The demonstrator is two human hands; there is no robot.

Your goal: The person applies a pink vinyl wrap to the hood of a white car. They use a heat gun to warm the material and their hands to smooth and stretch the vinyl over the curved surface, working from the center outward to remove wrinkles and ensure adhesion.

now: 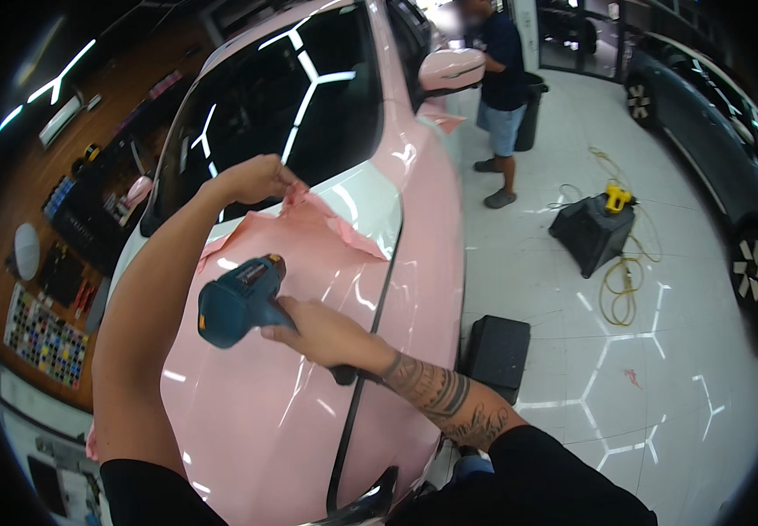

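A car hood is covered in glossy pink film, and white paint shows near the windshield where the film is lifted. My left hand reaches over the hood's far part, its fingers closed on the crumpled, raised edge of the film. In my right hand is a blue heat gun, held by its handle over the hood, its nozzle pointing toward the lifted film. My right fingers are wrapped round the grip and partly hidden.
A pink side mirror juts from the car; a person stands beyond it. On the floor at right are a black box, a black stool-like stand with a yellow tool, and a yellow cord. A dark car stands farther right.
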